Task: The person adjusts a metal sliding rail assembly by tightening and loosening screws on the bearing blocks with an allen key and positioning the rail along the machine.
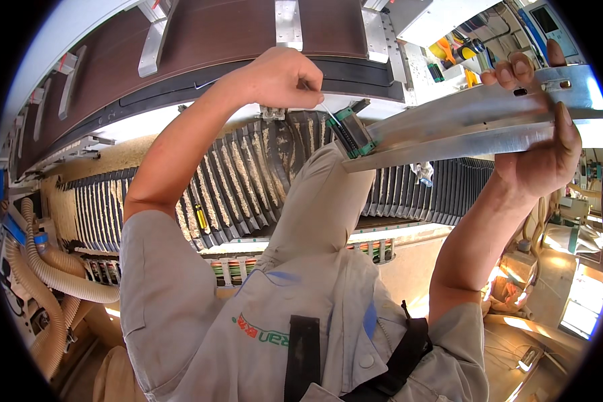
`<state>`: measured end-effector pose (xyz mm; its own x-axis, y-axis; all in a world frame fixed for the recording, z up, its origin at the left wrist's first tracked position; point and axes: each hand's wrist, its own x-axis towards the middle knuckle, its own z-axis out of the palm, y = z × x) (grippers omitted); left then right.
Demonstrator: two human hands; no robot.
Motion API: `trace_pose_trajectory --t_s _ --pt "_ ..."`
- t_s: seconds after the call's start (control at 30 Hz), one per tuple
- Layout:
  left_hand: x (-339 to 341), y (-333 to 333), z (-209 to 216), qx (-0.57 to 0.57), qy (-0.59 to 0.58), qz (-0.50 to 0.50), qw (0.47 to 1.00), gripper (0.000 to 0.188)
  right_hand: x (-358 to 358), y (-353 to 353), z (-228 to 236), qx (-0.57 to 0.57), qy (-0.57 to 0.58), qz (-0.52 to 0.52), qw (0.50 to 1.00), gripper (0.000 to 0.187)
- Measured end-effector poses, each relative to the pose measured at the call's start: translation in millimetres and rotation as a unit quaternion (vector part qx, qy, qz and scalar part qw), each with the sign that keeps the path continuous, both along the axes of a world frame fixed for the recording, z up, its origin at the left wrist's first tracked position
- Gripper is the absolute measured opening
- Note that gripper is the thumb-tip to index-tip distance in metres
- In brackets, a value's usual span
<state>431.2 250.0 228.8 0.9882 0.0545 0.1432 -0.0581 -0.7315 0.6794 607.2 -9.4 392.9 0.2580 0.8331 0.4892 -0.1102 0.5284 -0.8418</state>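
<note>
My left hand (283, 77) is closed around a thin metal rod (327, 109), whose visible tip slants down to a block. That block is black and green (352, 131), like a linear guide carriage, and sits at the near end of a long silver metal bracket (442, 127). My right hand (541, 161) grips the far right part of the bracket, thumb on the near side and fingertips over the far edge. The bracket is held up in front of me, above my knee. The rod's part inside my left fist is hidden.
Ahead stands a machine with a brown panel (228, 33) and metal brackets. Below it runs a black ribbed bellows cover (241, 181) strewn with chips, with a yellow tool (202, 218) on it. Beige hoses (67, 281) lie left. A cluttered white surface (419, 70) is at upper right.
</note>
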Motion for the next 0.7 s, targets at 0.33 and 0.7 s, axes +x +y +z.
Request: trace_pose_trajectory --t_s 0.33,0.7 --pt "0.2 1.5 0.8 0.029 0.004 -0.001 1.000 0.018 -4.7 1.0 0.8 -0.010 -0.017 -0.046 0.999 0.069" --pt "-3.7 7.2 3.6 0.005 -0.002 0.004 1.000 0.017 -7.3 7.0 2.6 -0.017 -0.002 -0.045 0.999 0.070"
